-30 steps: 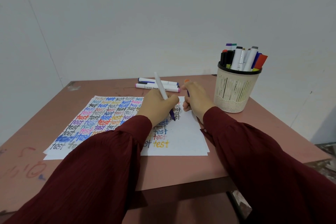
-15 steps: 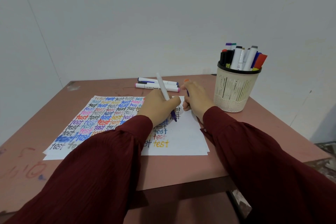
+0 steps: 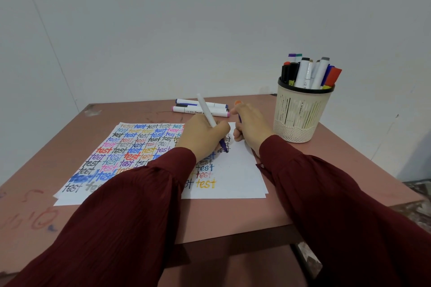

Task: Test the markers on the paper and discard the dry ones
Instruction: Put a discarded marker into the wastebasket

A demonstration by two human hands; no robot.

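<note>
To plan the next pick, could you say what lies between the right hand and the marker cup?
Only bare tabletop between right hand and cup, in the head view.

Head-worn wide-angle camera looks forward and down, close over the table.

- The white paper is covered with rows of "test" in blue, red, black, pink and yellow.
- The desk is seen in reddish-brown.
- The cream holder is rimmed in black.
</note>
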